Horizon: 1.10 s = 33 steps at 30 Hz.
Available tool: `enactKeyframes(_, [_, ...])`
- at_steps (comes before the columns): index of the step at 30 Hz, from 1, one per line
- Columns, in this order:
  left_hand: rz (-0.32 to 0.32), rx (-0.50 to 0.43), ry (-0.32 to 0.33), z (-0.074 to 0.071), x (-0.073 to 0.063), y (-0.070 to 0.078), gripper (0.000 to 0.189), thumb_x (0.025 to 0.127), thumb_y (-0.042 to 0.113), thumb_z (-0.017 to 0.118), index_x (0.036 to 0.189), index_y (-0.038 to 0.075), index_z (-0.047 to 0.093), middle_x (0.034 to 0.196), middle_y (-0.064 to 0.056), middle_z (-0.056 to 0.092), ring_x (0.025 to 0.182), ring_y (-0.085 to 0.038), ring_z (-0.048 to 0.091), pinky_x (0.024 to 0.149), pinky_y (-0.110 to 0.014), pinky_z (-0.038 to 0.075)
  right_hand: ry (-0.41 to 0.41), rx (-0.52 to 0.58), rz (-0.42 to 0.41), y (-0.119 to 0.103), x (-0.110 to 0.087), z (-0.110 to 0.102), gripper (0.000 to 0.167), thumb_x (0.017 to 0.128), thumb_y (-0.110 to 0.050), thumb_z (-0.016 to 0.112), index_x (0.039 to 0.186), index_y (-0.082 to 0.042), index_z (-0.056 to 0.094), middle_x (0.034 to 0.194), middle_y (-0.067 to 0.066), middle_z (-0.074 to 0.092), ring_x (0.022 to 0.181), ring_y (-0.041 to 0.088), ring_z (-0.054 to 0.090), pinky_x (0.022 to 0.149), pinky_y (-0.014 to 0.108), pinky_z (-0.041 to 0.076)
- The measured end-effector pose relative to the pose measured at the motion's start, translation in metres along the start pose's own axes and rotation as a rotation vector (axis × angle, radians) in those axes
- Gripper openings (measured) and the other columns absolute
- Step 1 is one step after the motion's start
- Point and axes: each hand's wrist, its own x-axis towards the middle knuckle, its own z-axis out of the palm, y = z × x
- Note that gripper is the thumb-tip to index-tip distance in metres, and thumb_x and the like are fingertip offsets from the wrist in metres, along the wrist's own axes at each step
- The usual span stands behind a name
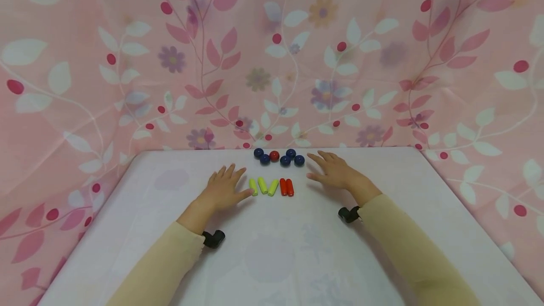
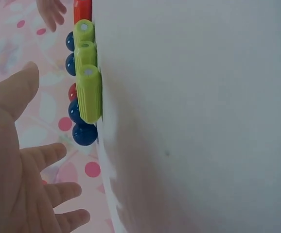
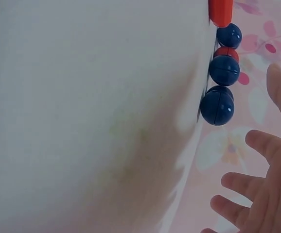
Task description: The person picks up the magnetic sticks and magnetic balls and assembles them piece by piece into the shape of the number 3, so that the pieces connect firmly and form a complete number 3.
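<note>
One counter [image 1: 272,230] seen from three worn cameras
The head camera faces forward and down from farther back, above the left hand [image 1: 223,191] and right hand [image 1: 333,172]; the left wrist camera [image 1: 214,239] and right wrist camera [image 1: 349,214] look low and close across the counter, turned sideways; all three share the red ball [image 1: 274,156] and blue balls [image 1: 285,160].

Both plain beige sleeves [image 1: 158,266] have a small black device [image 1: 214,239] at the cuff [image 1: 190,235].
</note>
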Motion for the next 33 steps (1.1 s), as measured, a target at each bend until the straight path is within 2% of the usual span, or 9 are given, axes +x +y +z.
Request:
enactKeyframes(5, [0.008, -0.033, 0.034, -0.002, 0.002, 0.006, 0.084, 0.094, 0.066, 0.052, 0.156, 0.012, 0.033, 0.161, -0.024, 0.023, 0.147, -0.048, 0.018, 0.116, -0.063, 0.014, -0.014, 0.036, 0.010, -0.001, 0.011, 0.002, 0.074, 0.100, -0.058, 0.047, 0.159, -0.017, 0.028, 0.161, 0.023, 0.023, 0.145, 0.048, 0.021, 0.113, 0.068, 0.017])
enactKeyframes(10, [0.015, -0.042, 0.072, -0.002, 0.004, 0.009, 0.078, 0.096, 0.057, 0.057, 0.154, 0.009, 0.037, 0.158, -0.024, 0.030, 0.145, -0.044, 0.026, 0.116, -0.061, 0.021, -0.038, 0.125, 0.021, -0.004, 0.021, 0.005, 0.067, 0.103, -0.050, 0.047, 0.158, -0.015, 0.031, 0.160, 0.022, 0.027, 0.145, 0.046, 0.023, 0.114, 0.065, 0.019])
enactKeyframes(21, [-0.016, -0.141, 0.148, -0.001, 0.010, 0.011, 0.064, 0.096, 0.050, 0.062, 0.142, 0.007, 0.052, 0.143, -0.021, 0.048, 0.133, -0.041, 0.043, 0.111, -0.057, 0.032, -0.037, 0.203, 0.090, -0.006, 0.036, 0.010, 0.067, 0.102, -0.049, 0.051, 0.155, -0.011, 0.035, 0.156, 0.020, 0.036, 0.144, 0.040, 0.031, 0.116, 0.058, 0.021])
enactKeyframes(24, [-0.026, -0.166, 0.150, 0.000, 0.012, 0.011, 0.062, 0.095, 0.049, 0.063, 0.140, 0.007, 0.053, 0.141, -0.021, 0.049, 0.131, -0.040, 0.044, 0.110, -0.056, 0.034, -0.024, 0.258, 0.122, -0.005, 0.041, 0.011, 0.064, 0.102, -0.046, 0.053, 0.153, -0.010, 0.039, 0.153, 0.020, 0.040, 0.140, 0.040, 0.036, 0.115, 0.057, 0.025])
enactKeyframes(27, [-0.038, -0.201, 0.151, 0.001, 0.014, 0.012, 0.060, 0.094, 0.047, 0.065, 0.138, 0.007, 0.056, 0.137, -0.020, 0.052, 0.128, -0.037, 0.049, 0.109, -0.053, 0.037, 0.009, 0.296, 0.122, -0.004, 0.046, 0.013, 0.060, 0.102, -0.042, 0.056, 0.150, -0.008, 0.043, 0.146, 0.022, 0.048, 0.133, 0.039, 0.046, 0.111, 0.055, 0.034])
enactKeyframes(33, [-0.077, -0.287, 0.125, 0.006, 0.021, 0.012, 0.052, 0.094, 0.043, 0.068, 0.130, 0.006, 0.061, 0.120, -0.014, 0.061, 0.111, -0.030, 0.059, 0.100, -0.047, 0.045, 0.071, 0.356, 0.112, -0.006, 0.055, 0.016, 0.052, 0.100, -0.032, 0.060, 0.143, -0.003, 0.051, 0.135, 0.023, 0.055, 0.120, 0.038, 0.055, 0.102, 0.051, 0.045])
